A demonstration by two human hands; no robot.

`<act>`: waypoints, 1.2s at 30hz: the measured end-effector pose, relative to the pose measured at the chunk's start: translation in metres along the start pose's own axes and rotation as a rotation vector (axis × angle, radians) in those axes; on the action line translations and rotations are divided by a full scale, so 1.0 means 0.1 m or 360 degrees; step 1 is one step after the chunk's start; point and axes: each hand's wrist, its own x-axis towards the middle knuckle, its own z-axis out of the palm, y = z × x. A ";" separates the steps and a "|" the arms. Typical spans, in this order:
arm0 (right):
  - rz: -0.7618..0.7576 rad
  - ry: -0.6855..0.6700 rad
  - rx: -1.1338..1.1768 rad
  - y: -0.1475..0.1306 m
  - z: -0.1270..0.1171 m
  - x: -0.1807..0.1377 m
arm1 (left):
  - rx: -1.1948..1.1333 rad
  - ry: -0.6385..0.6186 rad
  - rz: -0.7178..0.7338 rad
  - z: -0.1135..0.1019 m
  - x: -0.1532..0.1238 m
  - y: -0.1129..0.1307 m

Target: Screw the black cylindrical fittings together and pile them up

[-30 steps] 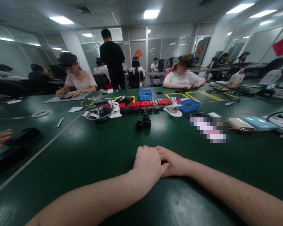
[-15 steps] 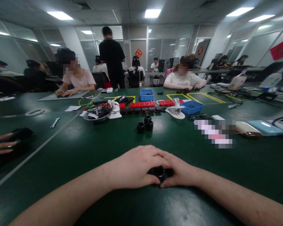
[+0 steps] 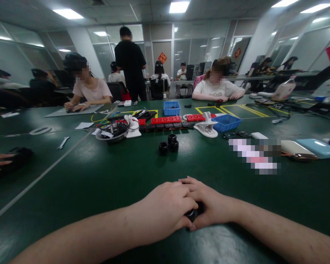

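Near the front of the green table (image 3: 121,168), both my hands close around a glossy black ring-shaped part (image 3: 191,214). My left hand (image 3: 166,209) reaches over it from the left, its fingers bent on the top and the thumb at the near side. From the right, my right hand (image 3: 213,205) wraps the part, fingers behind and thumb in front. Most of the part is hidden by the fingers. Farther in, three black, hollow round pieces (image 3: 168,144) stand grouped together, apart from my hands.
Across the table lie red and black blocks (image 3: 165,120), a white clip stand (image 3: 206,126), blue bins (image 3: 171,108) and a bowl (image 3: 112,135) of cables. A wrench (image 3: 63,143) and another person's hand (image 3: 0,163) are at left. Power banks (image 3: 317,147) lie right.
My hands have shifted slightly nearer and right with the ring-shaped part. My left fingers have bent down over its opening, covering more of it. The view has shifted slightly.
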 end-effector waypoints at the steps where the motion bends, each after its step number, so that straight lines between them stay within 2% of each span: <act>1: 0.0011 0.0020 -0.0002 0.01 0.01 0.00 | 0.0042 0.0013 -0.0031 0.03 0.01 0.01; 5: 0.0061 0.0130 -0.0058 0.01 0.08 -0.01 | 0.0256 0.0144 -0.0293 0.21 0.05 0.07; 8: 0.0095 0.0137 -0.0115 0.00 0.10 -0.01 | 0.0352 0.0286 -0.0510 0.37 0.07 0.09; 12: 0.0114 0.0088 -0.0185 -0.01 0.09 -0.01 | 0.0351 0.0258 -0.0616 0.43 0.06 0.05; 14: 0.0062 0.0116 -0.0178 -0.02 0.10 0.00 | 0.0330 0.0290 -0.0545 0.39 0.04 0.01; 19: -0.0101 0.0293 -0.0079 -0.08 0.10 0.01 | 0.0330 0.0477 0.0065 0.20 -0.04 -0.03; 22: -0.0101 0.0315 -0.0106 -0.12 0.10 -0.02 | 0.0341 0.0703 0.0172 0.13 -0.11 -0.01; 24: -0.0081 0.0234 -0.0163 -0.15 0.10 -0.04 | 0.0259 0.0890 0.0193 0.16 -0.17 0.00; 26: -0.0050 0.0142 -0.0236 -0.19 0.13 -0.05 | 0.0194 0.0971 0.0213 0.24 -0.23 0.00; 30: -0.0045 0.0066 -0.0293 -0.28 0.21 -0.06 | 0.0216 0.0961 0.0233 0.39 -0.33 0.03; 33: -0.0095 0.0109 -0.0268 -0.33 0.27 -0.04 | 0.0160 0.0972 0.0199 0.39 -0.37 0.10; 34: -0.0110 0.0137 -0.0254 -0.34 0.29 -0.04 | 0.0126 0.0937 0.0174 0.37 -0.38 0.13; 36: -0.0140 0.0175 -0.0228 -0.34 0.31 -0.03 | 0.0018 0.0721 0.0126 0.29 -0.41 0.15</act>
